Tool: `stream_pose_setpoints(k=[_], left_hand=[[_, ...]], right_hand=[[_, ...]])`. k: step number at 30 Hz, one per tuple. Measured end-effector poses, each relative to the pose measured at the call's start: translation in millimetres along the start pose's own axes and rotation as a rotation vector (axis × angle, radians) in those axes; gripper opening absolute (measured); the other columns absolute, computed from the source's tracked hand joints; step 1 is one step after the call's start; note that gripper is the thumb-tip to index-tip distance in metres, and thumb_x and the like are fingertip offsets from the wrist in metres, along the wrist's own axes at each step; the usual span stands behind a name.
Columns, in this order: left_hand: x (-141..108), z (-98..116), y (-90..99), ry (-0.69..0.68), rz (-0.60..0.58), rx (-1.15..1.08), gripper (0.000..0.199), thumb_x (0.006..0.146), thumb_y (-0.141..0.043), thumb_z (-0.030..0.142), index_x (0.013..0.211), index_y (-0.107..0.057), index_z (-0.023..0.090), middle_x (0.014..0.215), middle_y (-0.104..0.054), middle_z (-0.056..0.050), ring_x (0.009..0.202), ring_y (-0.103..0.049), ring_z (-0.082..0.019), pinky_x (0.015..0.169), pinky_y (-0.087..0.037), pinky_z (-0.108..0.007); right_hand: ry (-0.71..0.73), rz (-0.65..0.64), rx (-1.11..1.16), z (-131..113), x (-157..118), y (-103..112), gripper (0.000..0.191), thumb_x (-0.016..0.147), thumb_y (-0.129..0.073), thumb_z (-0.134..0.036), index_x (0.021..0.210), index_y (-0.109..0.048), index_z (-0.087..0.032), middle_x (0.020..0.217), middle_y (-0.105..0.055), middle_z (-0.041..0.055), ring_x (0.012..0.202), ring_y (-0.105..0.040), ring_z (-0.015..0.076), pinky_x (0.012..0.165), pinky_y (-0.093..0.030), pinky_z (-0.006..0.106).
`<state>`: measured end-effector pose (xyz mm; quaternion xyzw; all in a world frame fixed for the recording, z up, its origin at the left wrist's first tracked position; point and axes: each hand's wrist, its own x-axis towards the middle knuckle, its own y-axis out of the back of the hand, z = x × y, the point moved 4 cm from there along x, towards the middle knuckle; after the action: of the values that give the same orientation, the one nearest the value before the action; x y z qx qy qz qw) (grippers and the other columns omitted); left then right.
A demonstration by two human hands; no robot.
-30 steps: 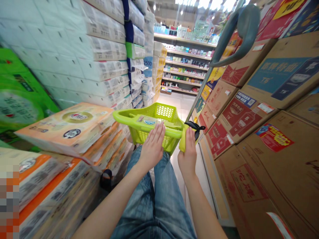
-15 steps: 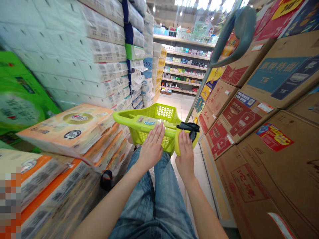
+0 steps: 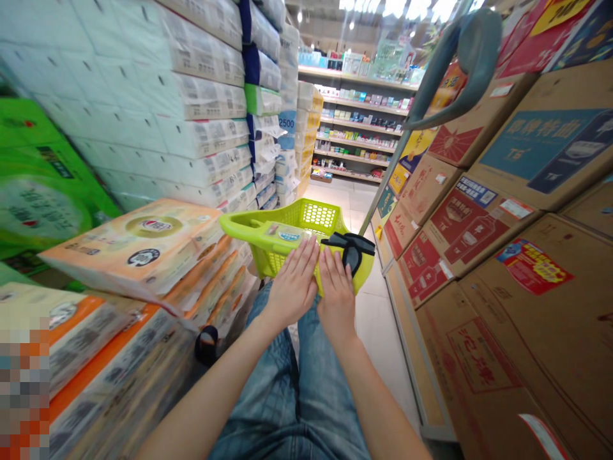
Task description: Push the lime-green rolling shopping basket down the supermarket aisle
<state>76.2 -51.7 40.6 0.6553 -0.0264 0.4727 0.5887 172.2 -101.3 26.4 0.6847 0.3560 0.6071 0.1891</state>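
In front of my legs is a yellow-green shopping cart [image 3: 320, 214] with a perforated basket and a label panel on its handle. My left hand [image 3: 293, 278] rests over the handle, fingers together; its thumb is mostly hidden. Close beside it, my right hand [image 3: 337, 294] has its fingers over a yellow-green piece with black trim [image 3: 364, 263]. That piece lies against the right end of the handle. What kind of thing it is, I cannot make out.
Wrapped paper packs [image 3: 215, 96] stack high on the left, with orange packs [image 3: 134, 236] lower down. Cartons [image 3: 517, 306] line the right side. A grey pole with a looped top [image 3: 479, 57] leans there. Shelves [image 3: 359, 121] stand beyond the tiled floor [image 3: 347, 198].
My right hand has moved left with the yellow-green piece, closer to my left hand. The left hand stays on the cart handle. The surroundings shift slightly right.
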Motion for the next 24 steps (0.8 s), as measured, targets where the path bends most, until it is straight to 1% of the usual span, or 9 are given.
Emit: stream_pose_setpoints(k=[3, 6, 8, 12, 15, 17, 19, 21, 24], left_hand=[[1, 1, 1.0, 0.009, 0.002, -0.006, 0.071, 0.091, -0.036, 0.015, 0.158, -0.011, 0.013, 0.164, -0.019, -0.010, 0.153, -0.013, -0.022, 0.123, -0.020, -0.043], [2, 3, 1.5, 0.005, 0.004, 0.002, 0.069, 0.093, -0.036, 0.017, 0.157, -0.011, 0.012, 0.164, -0.020, -0.011, 0.153, -0.013, -0.022, 0.123, -0.019, -0.043], [2, 4, 1.5, 0.003, 0.005, 0.014, 0.068, 0.094, -0.035, 0.017, 0.157, -0.011, 0.011, 0.164, -0.020, -0.011, 0.153, -0.013, -0.022, 0.123, -0.019, -0.043], [2, 3, 0.8, 0.004, -0.001, 0.029, 0.068, 0.093, -0.035, 0.017, 0.157, -0.012, 0.010, 0.164, -0.020, -0.012, 0.153, -0.011, -0.022, 0.123, -0.019, -0.042], [1, 2, 0.4, 0.001, -0.004, 0.023, 0.069, 0.092, -0.035, 0.016, 0.157, -0.011, 0.011, 0.164, -0.019, -0.011, 0.153, -0.011, -0.022, 0.123, -0.019, -0.043], [0, 1, 0.1, 0.002, -0.005, 0.022, 0.070, 0.092, -0.035, 0.015, 0.157, -0.011, 0.011, 0.164, -0.018, -0.011, 0.153, -0.010, -0.022, 0.123, -0.019, -0.043], [0, 1, -0.1, 0.002, -0.003, 0.025, 0.069, 0.092, -0.035, 0.016, 0.157, -0.011, 0.012, 0.165, -0.018, -0.011, 0.153, -0.010, -0.022, 0.123, -0.018, -0.042], [1, 1, -0.3, 0.000, 0.000, 0.029, 0.069, 0.093, -0.035, 0.016, 0.157, -0.011, 0.012, 0.165, -0.018, -0.010, 0.153, -0.011, -0.022, 0.123, -0.019, -0.042], [1, 2, -1.1, 0.001, 0.000, 0.033, 0.068, 0.094, -0.035, 0.017, 0.157, -0.010, 0.011, 0.165, -0.018, -0.011, 0.153, -0.011, -0.022, 0.123, -0.018, -0.042]], right_hand=[[0.003, 0.037, 0.029, 22, -5, 10, 0.080, 0.080, -0.033, 0.002, 0.156, -0.024, -0.020, 0.157, -0.039, 0.0085, 0.151, -0.022, 0.0183, 0.123, -0.024, 0.048], [-0.079, 0.133, 0.103, 47, -7, 21, 0.088, 0.072, -0.032, 0.004, 0.157, -0.021, -0.018, 0.161, -0.032, 0.0086, 0.152, -0.018, 0.0196, 0.122, -0.025, 0.050], [-0.138, 0.175, 0.141, 54, -4, 25, 0.091, 0.069, -0.032, 0.004, 0.157, -0.022, -0.017, 0.161, -0.030, 0.0082, 0.152, -0.019, 0.0194, 0.123, -0.026, 0.050], [-0.170, 0.132, 0.088, 35, 8, 22, 0.088, 0.069, -0.034, 0.004, 0.154, -0.031, -0.017, 0.157, -0.039, 0.0072, 0.151, -0.022, 0.0193, 0.123, -0.023, 0.051], [-0.099, 0.024, 0.038, 9, 15, 17, 0.083, 0.071, -0.035, 0.004, 0.151, -0.036, -0.017, 0.155, -0.043, 0.0067, 0.150, -0.026, 0.0190, 0.123, -0.022, 0.050], [-0.047, -0.029, 0.027, 0, 15, 17, 0.081, 0.072, -0.036, 0.004, 0.151, -0.037, -0.018, 0.154, -0.044, 0.0065, 0.149, -0.028, 0.0179, 0.123, -0.023, 0.047], [-0.007, -0.053, 0.033, 3, 12, 20, 0.081, 0.074, -0.035, 0.004, 0.151, -0.037, -0.019, 0.154, -0.045, 0.0059, 0.149, -0.029, 0.0166, 0.123, -0.023, 0.045], [0.000, -0.050, 0.048, 16, 6, 26, 0.082, 0.073, -0.034, 0.005, 0.151, -0.036, -0.019, 0.154, -0.045, 0.0052, 0.149, -0.029, 0.0161, 0.123, -0.023, 0.044], [-0.083, 0.034, 0.082, 43, -1, 34, 0.087, 0.069, -0.033, 0.005, 0.153, -0.033, -0.019, 0.156, -0.041, 0.0063, 0.150, -0.026, 0.0170, 0.123, -0.024, 0.047]])
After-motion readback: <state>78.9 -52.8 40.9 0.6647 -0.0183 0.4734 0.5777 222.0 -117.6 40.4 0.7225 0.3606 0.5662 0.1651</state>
